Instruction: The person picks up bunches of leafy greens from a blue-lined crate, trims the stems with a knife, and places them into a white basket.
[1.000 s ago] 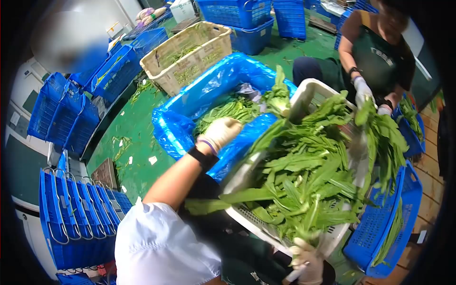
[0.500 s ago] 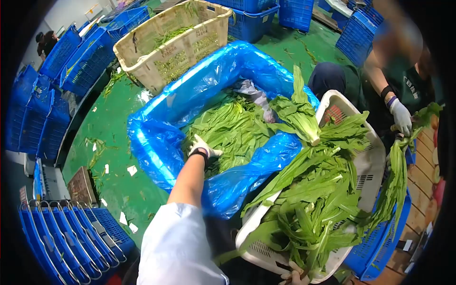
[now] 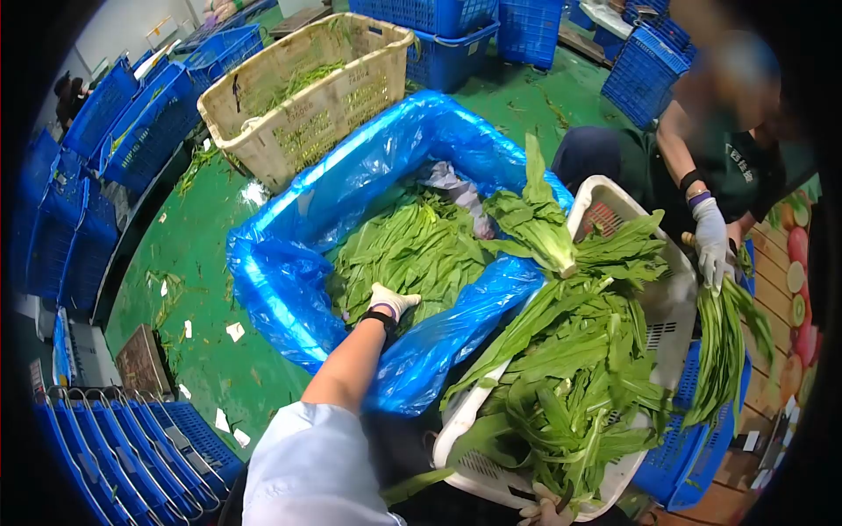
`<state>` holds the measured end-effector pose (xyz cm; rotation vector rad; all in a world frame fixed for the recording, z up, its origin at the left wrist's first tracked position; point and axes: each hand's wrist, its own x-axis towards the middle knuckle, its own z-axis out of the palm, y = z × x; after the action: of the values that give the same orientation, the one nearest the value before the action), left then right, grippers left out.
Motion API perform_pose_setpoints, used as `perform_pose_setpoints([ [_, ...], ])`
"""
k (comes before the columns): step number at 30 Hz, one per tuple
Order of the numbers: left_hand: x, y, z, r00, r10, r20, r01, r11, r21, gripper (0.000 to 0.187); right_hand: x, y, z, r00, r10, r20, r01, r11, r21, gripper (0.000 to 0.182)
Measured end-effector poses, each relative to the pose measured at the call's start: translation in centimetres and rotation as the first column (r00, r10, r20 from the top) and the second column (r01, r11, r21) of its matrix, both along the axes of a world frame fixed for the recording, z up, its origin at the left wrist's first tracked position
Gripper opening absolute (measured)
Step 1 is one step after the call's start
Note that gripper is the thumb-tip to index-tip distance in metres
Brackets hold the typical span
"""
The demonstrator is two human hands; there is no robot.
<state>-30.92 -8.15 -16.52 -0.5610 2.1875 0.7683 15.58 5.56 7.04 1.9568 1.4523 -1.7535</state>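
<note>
My left hand (image 3: pixel 392 303), in a white glove with a dark band at the wrist, reaches into a crate lined with a blue plastic bag (image 3: pixel 298 210). It presses on a bed of long green leaves (image 3: pixel 412 250), thumb apart and fingertips partly hidden among them. At the bottom edge, my right hand (image 3: pixel 545 508) is curled beside the rim of a white crate (image 3: pixel 456 438); I cannot tell what it grips. Leafy greens (image 3: pixel 579 377) heap over that crate. One bunch (image 3: pixel 539 228) lies across the bag's edge, near a crumpled purplish bag (image 3: pixel 460 188).
A co-worker's gloved hand (image 3: pixel 712 245) holds a bunch of greens (image 3: pixel 721 351) at the right. A cream crate (image 3: pixel 307 114) stands behind the bag. Blue crates (image 3: pixel 145 131) line the left and back; scraps lie on the green floor (image 3: pixel 202 272).
My left hand has pressed down into the leaves, its fingers now less visible. The co-worker's hand has lowered, with the bunch hanging more upright. The whole view has shifted slightly.
</note>
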Motion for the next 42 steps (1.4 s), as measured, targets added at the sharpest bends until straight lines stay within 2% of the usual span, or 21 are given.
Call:
perform_pose_setpoints([
  [1,-0.3,0.6,1.3,0.997,0.03,0.068,-0.029,0.999,-0.015,0.101,-0.1,-0.1,0.1,1.0,-0.014,-0.017,0.014,1.0,0.0,0.032],
  [3,-0.9,-1.0,2.3,0.999,0.044,0.031,-0.05,0.976,0.211,0.056,-0.3,-0.1,0.3,1.0,-0.027,-0.003,0.027,1.0,-0.003,0.031],
  [7,-4.6,1.0,6.1,0.945,-0.246,-0.215,0.273,0.956,0.105,0.044,1.3,-0.1,-0.9,0.99,-0.049,-0.133,0.057,0.997,0.052,0.029],
  [9,-15.2,2.2,-2.6,0.595,-0.692,-0.409,0.688,0.702,-0.186,0.053,1.7,-0.1,-1.4,0.977,-0.093,-0.19,0.104,0.993,0.047,0.027],
  [10,-19.5,3.0,-3.3,0.405,-0.794,-0.453,0.738,0.576,-0.351,0.052,2.1,0.0,-1.9,0.97,-0.095,-0.226,0.109,0.993,0.052,0.027],
  [12,-19.8,2.7,10.3,0.471,-0.717,-0.514,0.76,0.626,-0.176,0.054,2.0,0.0,-1.3,0.963,-0.105,-0.25,0.117,0.992,0.035,0.029],
  [13,-21.8,2.6,11.9,0.398,-0.719,-0.57,0.84,0.535,-0.088,0.053,2.3,-0.1,-1.4,0.958,-0.111,-0.263,0.123,0.992,0.027,0.029],
  [14,-16.0,3.3,24.3,0.367,-0.759,-0.538,0.782,0.565,-0.263,0.05,2.6,0.0,-1.7,0.954,-0.111,-0.278,0.124,0.992,0.031,0.029],
  [16,-6.5,2.9,39.2,0.669,-0.559,-0.49,0.622,0.782,-0.043,0.04,2.9,0.1,-2.7,0.942,-0.145,-0.303,0.168,0.985,0.049,0.027],
  [19,-1.2,-1.2,47.1,0.621,-0.472,-0.625,0.666,0.739,0.103,0.024,2.8,0.6,-2.7,0.967,-0.147,-0.21,0.159,0.986,0.042,0.025],
  [23,-0.2,-7.4,47.3,0.693,-0.447,-0.565,0.689,0.64,0.339,0.047,1.8,0.4,0.5,0.947,0.091,-0.307,-0.055,0.991,0.124,0.024],
  [27,2.0,-9.5,40.8,0.735,-0.538,-0.414,0.678,0.605,0.417,0.054,4.6,1.9,-4.9,0.88,-0.12,-0.459,0.021,0.976,-0.215,0.026],
  [28,1.4,-10.1,36.0,0.664,-0.584,-0.467,0.748,0.536,0.392,0.053,3.9,1.4,-3.8,0.938,0.128,-0.321,-0.11,0.991,0.075,0.033],
  [30,1.6,-10.1,29.9,0.517,-0.747,-0.418,0.853,0.488,0.183,0.051,3.9,1.1,-5.5,0.904,-0.175,-0.391,0.155,0.985,-0.081,0.017],
  [32,1.8,-11.1,22.6,0.46,-0.834,-0.305,0.875,0.484,-0.004,0.047,4.5,0.6,-5.1,0.859,-0.174,-0.481,0.142,0.984,-0.102,0.018],
  [33,2.1,-11.6,20.4,0.624,-0.719,-0.306,0.773,0.626,0.104,0.047,4.6,0.5,-5.5,0.866,-0.185,-0.465,0.159,0.983,-0.095,0.02],
  [35,0.8,-13.3,15.8,0.733,-0.573,-0.367,0.679,0.583,0.446,0.067,4.3,0.1,-4.3,0.899,-0.042,-0.435,0.086,0.993,0.081,0.024],
  [36,0.9,-13.1,15.4,0.729,-0.58,-0.364,0.683,0.575,0.451,0.067,4.4,0.0,-4.6,0.899,-0.056,-0.435,0.105,0.99,0.09,0.023],
  [38,1.8,-13.6,17.9,0.535,-0.715,-0.45,0.799,0.601,-0.006,0.095,4.5,-0.5,-4.5,0.88,-0.094,-0.465,0.14,0.988,0.064,0.021],
  [39,5.5,-11.2,23.3,0.252,-0.912,-0.325,0.654,0.407,-0.638,0.11,4.1,-0.7,-4.1,0.853,-0.107,-0.511,0.139,0.99,0.026,0.02],
  [42,10.7,-6.6,28.2,-0.19,-0.866,-0.462,0.709,0.205,-0.675,0.105,2.4,-1.2,-2.0,0.812,-0.203,-0.548,0.179,0.979,-0.098,0.015],
])
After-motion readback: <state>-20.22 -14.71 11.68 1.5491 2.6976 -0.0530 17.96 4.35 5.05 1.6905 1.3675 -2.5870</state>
